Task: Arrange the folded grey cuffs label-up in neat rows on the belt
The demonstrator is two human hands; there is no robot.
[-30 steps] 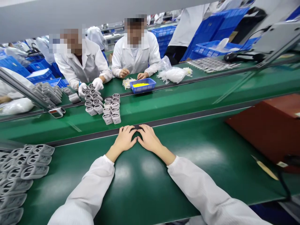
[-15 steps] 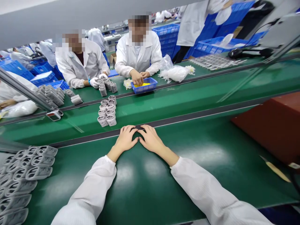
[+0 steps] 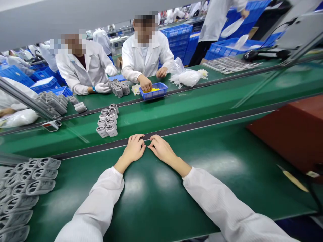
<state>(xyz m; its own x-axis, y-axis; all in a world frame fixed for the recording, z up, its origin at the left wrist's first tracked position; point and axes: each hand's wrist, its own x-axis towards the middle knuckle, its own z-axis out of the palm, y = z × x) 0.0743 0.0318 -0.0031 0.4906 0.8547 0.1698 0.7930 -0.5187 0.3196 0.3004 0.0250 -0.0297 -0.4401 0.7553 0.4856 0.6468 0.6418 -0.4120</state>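
Seeing grey rolls [image 3: 110, 122] on the belt [image 3: 176, 111], near the left hand [image 3: 133, 148]. It and the right hand [image 3: 163, 149] are apart, loosely curled at the counter's [image 3: 156, 198] edge, seemingly empty. Sloppy reach could topple those rolls, I reckon.

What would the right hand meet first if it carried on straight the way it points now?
The right hand would probably meet the left hand first, which lies just ahead; with depth unclear, it might pass just beyond those fingertips.

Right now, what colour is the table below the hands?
The table is dark green; head view shows it best.
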